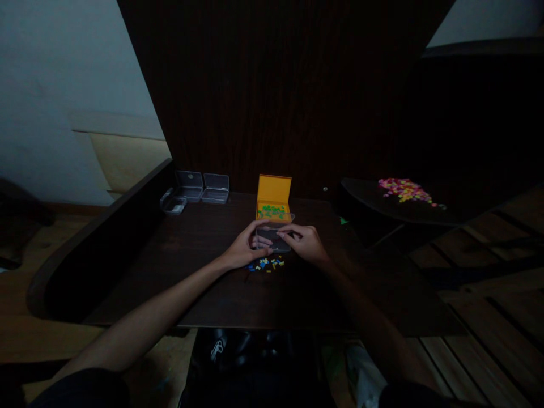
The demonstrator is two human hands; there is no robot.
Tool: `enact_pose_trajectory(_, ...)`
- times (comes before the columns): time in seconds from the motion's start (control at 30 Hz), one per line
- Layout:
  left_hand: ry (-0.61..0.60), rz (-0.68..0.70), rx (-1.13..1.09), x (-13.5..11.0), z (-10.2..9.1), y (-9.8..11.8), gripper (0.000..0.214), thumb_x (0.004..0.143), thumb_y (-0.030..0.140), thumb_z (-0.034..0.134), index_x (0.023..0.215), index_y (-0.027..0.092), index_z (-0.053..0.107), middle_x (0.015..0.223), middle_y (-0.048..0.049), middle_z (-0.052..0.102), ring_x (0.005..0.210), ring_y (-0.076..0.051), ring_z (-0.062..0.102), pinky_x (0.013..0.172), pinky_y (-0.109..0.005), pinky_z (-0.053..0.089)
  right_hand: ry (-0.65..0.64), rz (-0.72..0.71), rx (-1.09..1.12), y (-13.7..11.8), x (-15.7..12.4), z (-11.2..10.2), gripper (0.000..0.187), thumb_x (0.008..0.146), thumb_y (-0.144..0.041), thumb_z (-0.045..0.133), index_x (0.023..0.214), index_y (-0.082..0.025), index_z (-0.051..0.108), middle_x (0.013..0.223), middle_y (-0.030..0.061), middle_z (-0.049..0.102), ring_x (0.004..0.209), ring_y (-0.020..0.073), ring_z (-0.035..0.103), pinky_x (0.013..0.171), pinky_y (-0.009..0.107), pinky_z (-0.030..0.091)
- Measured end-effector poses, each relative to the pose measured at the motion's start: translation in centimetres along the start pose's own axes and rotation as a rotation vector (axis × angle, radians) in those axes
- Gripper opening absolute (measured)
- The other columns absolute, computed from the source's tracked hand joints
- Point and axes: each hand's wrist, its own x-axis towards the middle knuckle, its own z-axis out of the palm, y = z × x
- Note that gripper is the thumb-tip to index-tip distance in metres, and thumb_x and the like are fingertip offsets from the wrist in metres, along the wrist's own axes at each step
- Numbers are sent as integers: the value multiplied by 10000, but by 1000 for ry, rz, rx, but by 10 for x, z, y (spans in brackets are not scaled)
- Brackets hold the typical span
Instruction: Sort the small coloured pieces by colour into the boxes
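A small clear plastic box [278, 241], its lid raised, is held above the dark table by my left hand [241, 247]. The fingers of that hand wrap behind the box and the thumb lies along its near edge. My right hand [309, 245] is at the right side of the box, thumb and forefinger pinched together over its inside; whatever is between the fingertips is too small to make out. Just below the box, several small blue, yellow and pale pieces [266, 264] lie scattered on the table. Behind it stands an open yellow box [274, 188] with green pieces [272, 211] in it.
Several clear plastic boxes [215, 196] with open lids stand at the back left. A heap of pink, yellow and other coloured pieces [406, 190] lies on a raised dark shelf [361, 192] at the right. A dark side panel [102, 243] borders the table's left.
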Motion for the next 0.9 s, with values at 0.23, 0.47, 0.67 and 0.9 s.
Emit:
enact_pose_trajectory(0.23,83,-13,43,5,-13,4,769,647,144,795,1309,253,417,1279,-118,458,890,-144,654,789,-310,562,-128,108,61,13,3,-38,198,784,-282,592,843,-138,715,657,13,634,505,85,403,485,217,305)
enact_pose_trajectory(0.47,130,-3,75,7,-21,6,756,643,149,796,1297,249,433,1287,-117,471,875,-141,663,770,-296,573,-810,281,83,28,-1,-56,242,634,-322,752,789,-147,693,586,-29,589,520,94,497,471,194,351)
enact_pose_trajectory(0.67,136,-8,76,7,-22,6,767,635,156,803,1299,256,432,1285,-120,478,880,-146,667,768,-290,571,-845,338,98,30,-1,-52,305,585,-358,798,773,-157,666,578,-42,585,530,101,518,476,195,369)
enact_pose_trajectory(0.9,130,-10,86,7,-21,5,762,640,149,793,1300,250,427,1291,-126,471,887,-150,662,791,-322,564,-833,279,137,27,1,-36,313,684,-444,733,728,-143,657,578,-30,572,550,96,499,520,212,372)
